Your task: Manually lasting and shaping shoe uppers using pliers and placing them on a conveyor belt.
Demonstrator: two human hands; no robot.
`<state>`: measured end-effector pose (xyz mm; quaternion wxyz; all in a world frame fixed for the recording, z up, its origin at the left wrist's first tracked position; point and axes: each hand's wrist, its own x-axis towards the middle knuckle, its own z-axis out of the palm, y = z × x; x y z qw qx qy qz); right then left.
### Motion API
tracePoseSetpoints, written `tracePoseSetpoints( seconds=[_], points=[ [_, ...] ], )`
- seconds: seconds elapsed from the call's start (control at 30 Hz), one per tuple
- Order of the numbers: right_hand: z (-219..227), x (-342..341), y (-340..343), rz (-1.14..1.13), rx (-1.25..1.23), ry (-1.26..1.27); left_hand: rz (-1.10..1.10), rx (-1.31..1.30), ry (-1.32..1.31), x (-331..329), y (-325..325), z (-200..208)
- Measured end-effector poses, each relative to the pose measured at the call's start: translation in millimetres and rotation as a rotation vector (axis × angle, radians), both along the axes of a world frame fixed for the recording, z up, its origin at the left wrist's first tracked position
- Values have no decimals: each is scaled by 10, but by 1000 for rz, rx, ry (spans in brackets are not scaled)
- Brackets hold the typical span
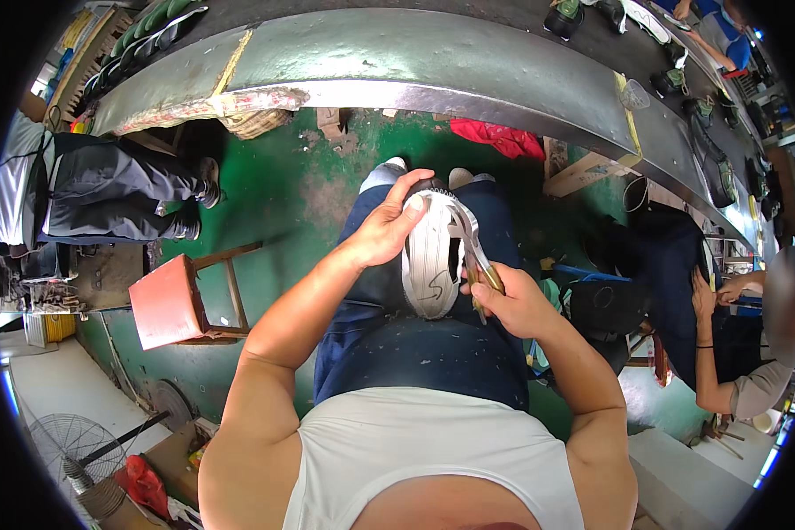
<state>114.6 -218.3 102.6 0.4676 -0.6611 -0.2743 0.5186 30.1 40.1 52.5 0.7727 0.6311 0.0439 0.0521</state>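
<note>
Across my lap rests a shoe upper (429,256) with its pale underside turned up and a dark handwritten mark near its close end. The far end is dark with a ridged edge. My left hand (385,228) is closed around that far end, the thumb on the pale surface and the fingers over the dark part. At the shoe's right side, my right hand (509,302) grips pliers (493,279) with brownish-yellow handles. Their metal part reaches along the shoe's right edge, by a pale strip of its rim. The jaws are hard to make out.
Ahead runs a long metal-edged bench (371,55) with a dark belt carrying shoes (711,150). A red-topped stool (166,302) stands at left, near a standing person's legs (119,181). Another person (742,327) sits at right. A fan (84,446) is at lower left, red cloth (499,139) under the bench.
</note>
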Motion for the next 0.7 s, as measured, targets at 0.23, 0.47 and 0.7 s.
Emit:
tracePoseSetpoints(
  seconds=[0.23,0.47,0.7],
  points=[
    [42,-130,192,-346,228,666,-117,120,34,112,64,103],
    [217,275,108,-40,-93,-49,-223,155,108,220,40,148],
    [-12,260,75,-348,376,840,-209,143,203,373,9,138]
  ],
)
